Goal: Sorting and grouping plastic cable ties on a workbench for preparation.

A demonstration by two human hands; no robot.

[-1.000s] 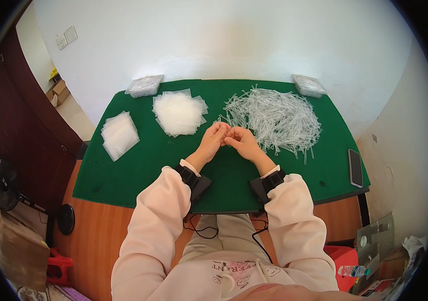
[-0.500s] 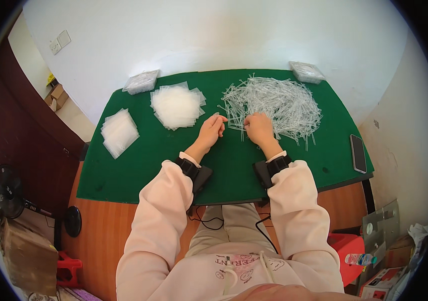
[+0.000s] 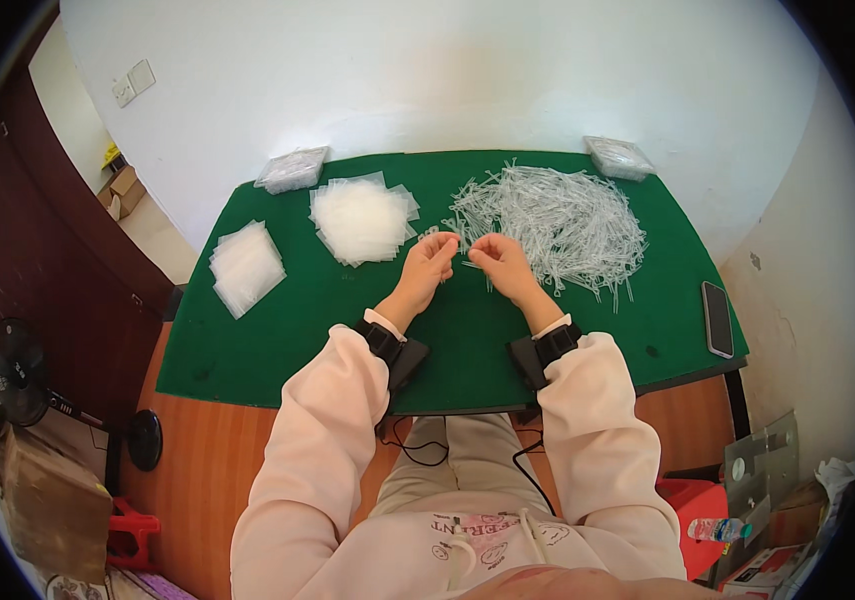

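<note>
My left hand point(image 3: 428, 270) is closed in a pinch over the green table. Looped ends of thin clear plastic sticks poke out past its fingers. Close beside it, with a narrow gap between the fingertips, my right hand point(image 3: 504, 266) is also pinched. What sits between its fingers is too small to make out. A large loose pile of clear plastic sticks point(image 3: 567, 225) spreads just beyond and to the right of my right hand. To the left of my left hand lies a fanned stack of clear plastic bags point(image 3: 362, 220), and farther left a smaller stack of bags point(image 3: 247, 270).
Two clear packs, a left one point(image 3: 293, 170) and a right one point(image 3: 618, 158), stand at the far edge of the green tabletop point(image 3: 347, 350) by the wall. A phone point(image 3: 716, 319) lies at the right edge. A black fan point(image 3: 17, 370) stands on the left.
My right hand has drawn back from the pile of sticks, leftward toward my left hand. The left hand stays in nearly the same place. The whole view has shifted slightly.
</note>
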